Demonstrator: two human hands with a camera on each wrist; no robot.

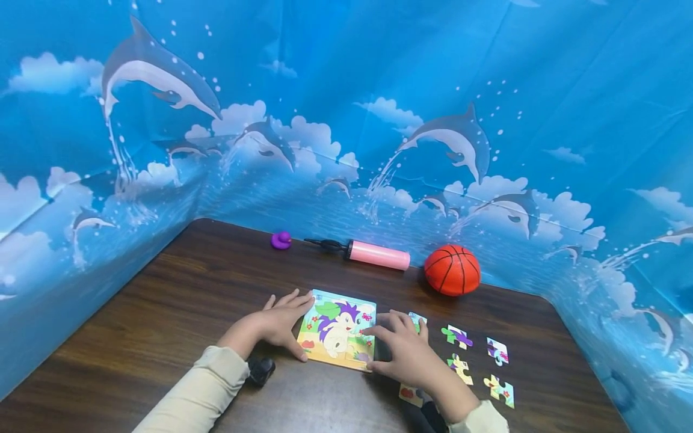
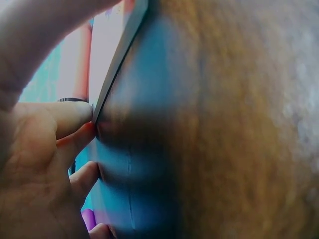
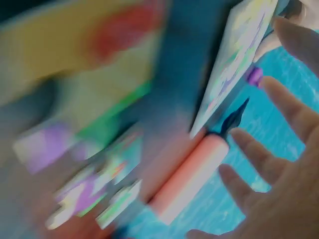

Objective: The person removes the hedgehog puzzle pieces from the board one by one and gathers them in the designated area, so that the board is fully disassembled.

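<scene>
A jigsaw puzzle board (image 1: 338,331) lies on the table, its picture showing a white hedgehog with purple spines. My left hand (image 1: 278,322) holds it at the left edge, the thumb by the near corner and the fingers at the far corner. In the left wrist view, fingertips (image 2: 82,113) touch the board's thin edge (image 2: 119,59). Over the board's right side hovers my right hand (image 1: 406,349), fingers spread and holding nothing. The right wrist view shows those fingers (image 3: 256,154) apart from the board. Under the right hand, one puzzle piece (image 1: 409,394) is partly hidden.
Several loose puzzle pieces (image 1: 460,338) lie to the right. Along the back of the table are a purple rubber duck (image 1: 281,240), a pink hand pump (image 1: 379,255) and an orange toy basketball (image 1: 452,270). A blue dolphin-print backdrop (image 1: 346,120) rises behind.
</scene>
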